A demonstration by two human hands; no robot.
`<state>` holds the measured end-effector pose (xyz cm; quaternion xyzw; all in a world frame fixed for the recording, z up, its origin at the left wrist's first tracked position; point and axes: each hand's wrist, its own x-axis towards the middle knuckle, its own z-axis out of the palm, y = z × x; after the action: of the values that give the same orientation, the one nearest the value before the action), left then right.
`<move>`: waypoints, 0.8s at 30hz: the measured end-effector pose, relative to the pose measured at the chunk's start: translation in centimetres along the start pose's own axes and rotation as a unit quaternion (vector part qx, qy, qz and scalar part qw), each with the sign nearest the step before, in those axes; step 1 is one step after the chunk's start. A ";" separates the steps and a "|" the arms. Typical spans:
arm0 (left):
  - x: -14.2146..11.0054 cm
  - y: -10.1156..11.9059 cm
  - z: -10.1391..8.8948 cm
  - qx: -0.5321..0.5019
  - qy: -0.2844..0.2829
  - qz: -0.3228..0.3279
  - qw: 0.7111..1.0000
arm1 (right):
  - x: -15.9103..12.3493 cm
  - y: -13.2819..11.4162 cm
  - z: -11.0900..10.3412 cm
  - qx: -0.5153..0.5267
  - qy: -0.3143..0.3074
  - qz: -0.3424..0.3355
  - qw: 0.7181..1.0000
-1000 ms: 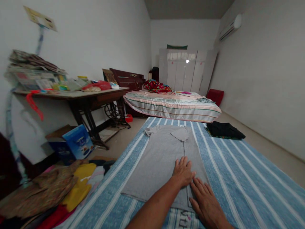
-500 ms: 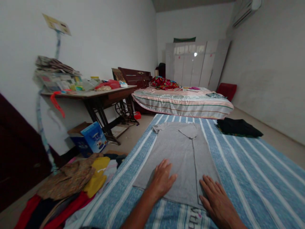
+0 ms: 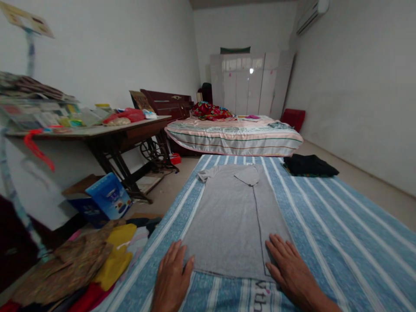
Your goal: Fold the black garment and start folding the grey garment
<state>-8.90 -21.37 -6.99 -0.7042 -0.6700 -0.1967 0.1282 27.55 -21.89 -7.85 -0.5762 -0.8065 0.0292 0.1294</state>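
Note:
A grey short-sleeved T-shirt (image 3: 227,221) lies spread on the blue-and-white striped bedcover (image 3: 325,225), its right side folded inward with the sleeve turned over near the top. At the shirt's lower left corner is my left hand (image 3: 173,273), palm down with fingers extended and the thumb beside the hem. My right hand (image 3: 289,266) rests flat on the folded part at the lower right, fingers stretched out. Neither hand grips the cloth.
Folded black clothing (image 3: 310,165) sits at the bed's far right. Heaped clothes (image 3: 74,264) lie left of the bed, near a blue box (image 3: 108,197). A sewing-machine table (image 3: 130,130) stands along the left wall; another bed (image 3: 234,136) is beyond.
My left hand has moved left from the middle of the shirt to its lower left corner. My right hand stays on the folded side. The view has turned slightly right.

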 end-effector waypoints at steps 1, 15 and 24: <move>0.0 0.0 0.0 0.004 0.001 0.003 1.000 | 0.0 0.0 -0.1 0.000 -0.002 0.001 1.000; 0.3 -0.2 0.3 0.048 -0.011 0.016 0.999 | 0.6 -1.0 -1.9 0.033 -0.048 0.025 0.998; 0.8 -1.1 0.4 0.046 -0.018 0.025 0.998 | 0.7 -1.1 -2.0 0.054 -0.012 0.016 0.998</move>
<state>-9.95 -20.43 -7.06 -0.7173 -0.6631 -0.1493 0.1533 26.77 -21.85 -5.60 -0.5806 -0.7961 0.0815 0.1500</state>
